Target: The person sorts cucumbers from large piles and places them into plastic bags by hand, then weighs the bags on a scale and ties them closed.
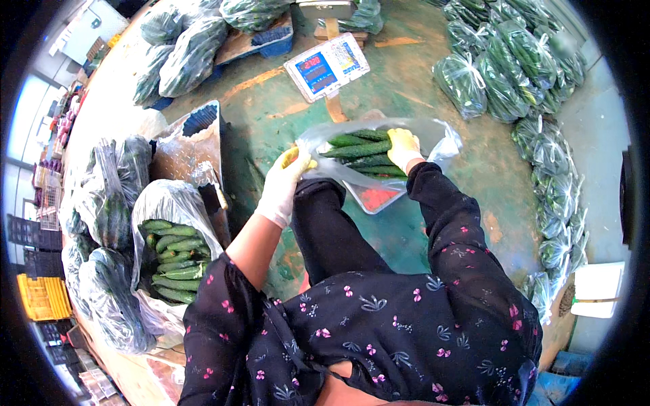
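A clear plastic bag [443, 145] lies spread in front of me with several dark green cucumbers [365, 150] side by side in its opening. My left hand [286, 181], in a white and yellow glove, pinches the bag's left edge. My right hand [405, 147], gloved alike, is closed over the right ends of the cucumbers; its fingertips are partly hidden. Beneath the bag shows a pale tray [372, 208] with something red inside. Just beyond stands a scale display [327, 66] with a lit screen.
At my left an open bag of cucumbers [177, 260] stands beside filled bags [112, 196] and a worn crate [189, 149]. More packed bags lie on a blue-edged crate [261, 42] at the far left. Bagged cucumbers [504, 64] line the right side.
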The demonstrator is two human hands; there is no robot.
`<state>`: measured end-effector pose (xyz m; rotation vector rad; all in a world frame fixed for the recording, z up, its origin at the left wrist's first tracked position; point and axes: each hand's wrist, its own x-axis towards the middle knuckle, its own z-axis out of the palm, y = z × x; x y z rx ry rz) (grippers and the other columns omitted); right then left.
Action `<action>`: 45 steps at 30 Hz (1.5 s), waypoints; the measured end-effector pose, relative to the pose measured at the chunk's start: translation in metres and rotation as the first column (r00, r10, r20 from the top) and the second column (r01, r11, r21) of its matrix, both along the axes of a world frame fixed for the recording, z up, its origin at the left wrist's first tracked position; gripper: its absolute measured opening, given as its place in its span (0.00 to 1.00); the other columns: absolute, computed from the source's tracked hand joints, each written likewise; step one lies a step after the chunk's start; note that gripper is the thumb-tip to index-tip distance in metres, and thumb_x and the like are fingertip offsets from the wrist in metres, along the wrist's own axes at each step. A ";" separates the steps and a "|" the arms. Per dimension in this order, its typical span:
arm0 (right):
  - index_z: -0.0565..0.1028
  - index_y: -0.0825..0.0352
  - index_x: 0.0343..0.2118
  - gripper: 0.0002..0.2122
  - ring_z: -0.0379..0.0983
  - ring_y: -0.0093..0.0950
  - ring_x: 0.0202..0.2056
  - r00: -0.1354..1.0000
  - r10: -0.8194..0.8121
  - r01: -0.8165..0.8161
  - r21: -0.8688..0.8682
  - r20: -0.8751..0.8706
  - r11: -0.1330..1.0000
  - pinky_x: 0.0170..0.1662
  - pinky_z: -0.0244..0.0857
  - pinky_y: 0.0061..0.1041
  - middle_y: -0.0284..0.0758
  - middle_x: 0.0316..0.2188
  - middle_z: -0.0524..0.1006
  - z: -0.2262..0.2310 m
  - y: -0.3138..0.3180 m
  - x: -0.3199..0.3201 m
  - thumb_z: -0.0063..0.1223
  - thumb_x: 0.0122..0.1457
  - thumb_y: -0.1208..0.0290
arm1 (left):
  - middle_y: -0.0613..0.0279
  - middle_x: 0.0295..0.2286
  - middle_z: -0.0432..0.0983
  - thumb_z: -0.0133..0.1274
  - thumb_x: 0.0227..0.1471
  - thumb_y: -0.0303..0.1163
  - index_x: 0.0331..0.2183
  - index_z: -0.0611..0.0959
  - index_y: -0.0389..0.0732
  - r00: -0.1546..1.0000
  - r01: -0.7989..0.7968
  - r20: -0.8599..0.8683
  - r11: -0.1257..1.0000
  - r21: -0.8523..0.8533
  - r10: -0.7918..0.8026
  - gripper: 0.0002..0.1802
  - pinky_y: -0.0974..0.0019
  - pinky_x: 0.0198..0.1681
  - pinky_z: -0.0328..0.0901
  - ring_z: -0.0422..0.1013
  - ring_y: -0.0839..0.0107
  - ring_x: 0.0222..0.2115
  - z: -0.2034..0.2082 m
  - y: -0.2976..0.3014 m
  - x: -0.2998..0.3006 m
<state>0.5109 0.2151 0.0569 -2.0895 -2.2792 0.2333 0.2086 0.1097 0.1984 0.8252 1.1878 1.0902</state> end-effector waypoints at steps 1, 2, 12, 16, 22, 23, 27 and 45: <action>0.72 0.62 0.50 0.21 0.65 0.38 0.55 0.996 -0.064 0.059 0.085 0.065 0.995 0.55 0.58 0.45 0.38 0.50 0.72 -0.025 0.010 0.005 0.49 0.50 0.72 | 0.60 0.41 0.76 0.55 0.57 0.35 0.52 0.71 0.32 1.000 0.005 -0.020 1.000 -0.007 -0.005 0.26 0.72 0.46 0.64 0.73 0.74 0.40 0.002 -0.001 -0.004; 0.72 0.62 0.50 0.20 0.65 0.39 0.55 0.995 -0.083 0.080 0.049 0.055 0.996 0.56 0.56 0.47 0.38 0.50 0.73 -0.030 0.013 0.003 0.48 0.51 0.72 | 0.60 0.41 0.76 0.55 0.57 0.37 0.52 0.71 0.32 0.999 -0.010 -0.039 1.000 -0.020 0.009 0.26 0.72 0.46 0.63 0.73 0.74 0.40 0.000 -0.004 -0.012; 0.76 0.65 0.45 0.22 0.73 0.43 0.47 0.927 0.079 -0.067 0.046 -0.366 0.997 0.52 0.66 0.34 0.46 0.44 0.76 0.002 -0.012 0.038 0.64 0.43 0.69 | 0.62 0.43 0.76 0.57 0.55 0.40 0.53 0.71 0.34 1.000 -0.005 -0.012 0.999 -0.032 0.005 0.29 0.73 0.46 0.62 0.72 0.75 0.43 -0.001 0.002 -0.018; 0.75 0.66 0.43 0.19 0.73 0.39 0.46 0.808 0.106 -0.020 0.151 -0.580 0.988 0.49 0.66 0.31 0.43 0.42 0.77 0.094 -0.072 0.027 0.62 0.47 0.67 | 0.56 0.47 0.72 0.59 0.53 0.38 0.54 0.70 0.32 0.997 -0.070 -0.014 0.997 -0.033 0.069 0.32 0.69 0.51 0.62 0.69 0.70 0.47 -0.005 -0.002 -0.015; 0.76 0.65 0.42 0.15 0.74 0.22 0.33 0.632 0.032 0.299 0.282 -0.774 0.912 0.38 0.68 0.22 0.32 0.31 0.78 0.227 -0.153 0.035 0.61 0.49 0.73 | 0.53 0.50 0.71 0.60 0.51 0.37 0.55 0.69 0.31 0.970 -0.181 -0.153 0.981 0.076 0.191 0.34 0.66 0.55 0.60 0.67 0.64 0.50 0.008 -0.020 -0.007; 0.76 0.65 0.42 0.15 0.73 0.20 0.33 0.536 0.054 0.343 0.275 -0.843 0.898 0.38 0.67 0.20 0.31 0.32 0.77 0.245 -0.164 0.032 0.61 0.50 0.75 | 0.54 0.49 0.71 0.59 0.52 0.38 0.53 0.70 0.34 0.956 -0.195 -0.202 0.976 0.098 0.211 0.30 0.66 0.52 0.62 0.69 0.66 0.47 0.001 -0.022 -0.012; 0.74 0.68 0.46 0.15 0.72 0.19 0.35 0.246 0.334 0.360 0.406 -0.910 0.840 0.37 0.68 0.17 0.32 0.38 0.75 0.279 -0.189 0.014 0.57 0.55 0.79 | 0.63 0.38 0.76 0.52 0.57 0.44 0.48 0.73 0.41 0.996 -0.089 -0.025 0.996 0.029 0.089 0.22 0.68 0.43 0.65 0.72 0.72 0.37 0.018 -0.046 -0.017; 0.74 0.68 0.48 0.15 0.74 0.23 0.40 0.389 0.253 -0.482 0.039 -0.886 0.875 0.46 0.68 0.22 0.35 0.40 0.78 0.211 -0.220 -0.162 0.55 0.57 0.77 | 0.59 0.25 0.76 0.57 0.48 0.31 0.34 0.77 0.37 0.492 -0.861 0.063 0.496 -0.114 0.869 0.11 0.62 0.27 0.69 0.72 0.66 0.22 -0.093 -0.217 -0.264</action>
